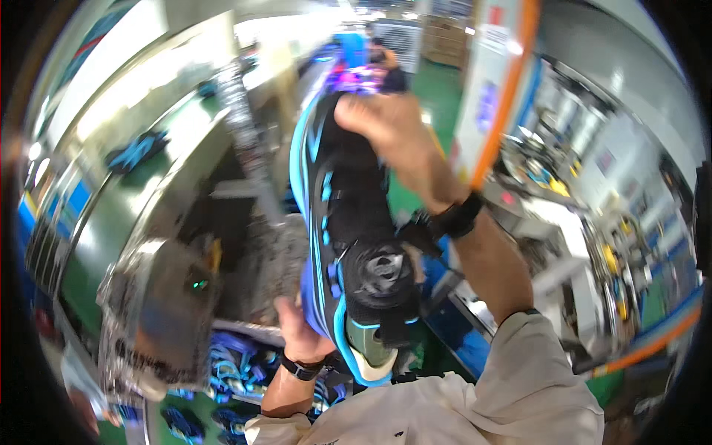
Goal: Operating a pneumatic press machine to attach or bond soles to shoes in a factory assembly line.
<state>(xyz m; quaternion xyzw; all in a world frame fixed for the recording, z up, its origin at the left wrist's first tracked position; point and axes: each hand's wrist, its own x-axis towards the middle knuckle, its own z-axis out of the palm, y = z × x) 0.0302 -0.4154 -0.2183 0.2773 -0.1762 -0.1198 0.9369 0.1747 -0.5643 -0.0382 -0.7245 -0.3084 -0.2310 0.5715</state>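
Observation:
A black shoe with light-blue trim (356, 193) is held up lengthwise in front of my chest, toe pointing away and heel toward me. A round, dark wrapped piece (380, 280) sits at its ankle opening, and a greenish form (368, 345) shows at the heel. My right hand (382, 133) grips the toe end from the right, its thumb lying over the top. From below left, my left hand (305, 337) holds the heel side; its thumb is apart, and its other fingers are hidden behind the shoe.
A conveyor carrying another black-and-blue shoe (137, 152) runs along the left. Below it stands a plastic-wrapped machine (159, 319) with a green light. Many blue shoe parts (241, 363) lie at lower left. A tool-covered bench (545, 178) is at right; a person (382, 63) is far ahead.

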